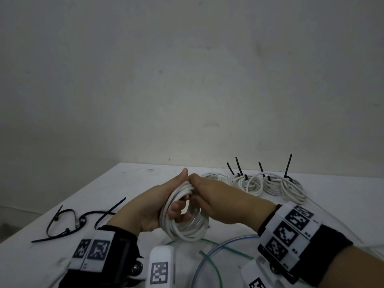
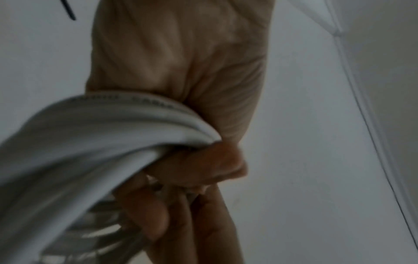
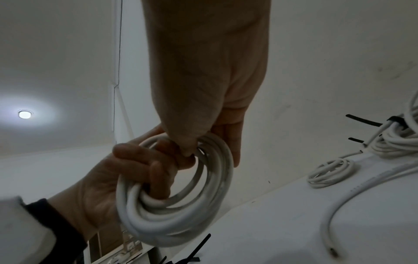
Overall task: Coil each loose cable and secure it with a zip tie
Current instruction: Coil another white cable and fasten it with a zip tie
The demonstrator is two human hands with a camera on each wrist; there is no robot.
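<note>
Above the white table (image 1: 133, 183): white cable coil (image 1: 185, 217) gripped by left hand (image 1: 145, 206), fingers curled through its loops. Pinched at the top by right hand (image 1: 220, 200). Behind, tied coils (image 1: 268, 183); at left, black zip ties (image 1: 72, 221).

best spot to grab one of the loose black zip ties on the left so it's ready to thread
Probably pinch the straight tail of the nearest zip tie from above with the right hand, since the left hand grips the white cable coil. The tail lies flat, clear of the tangled loops.
</note>
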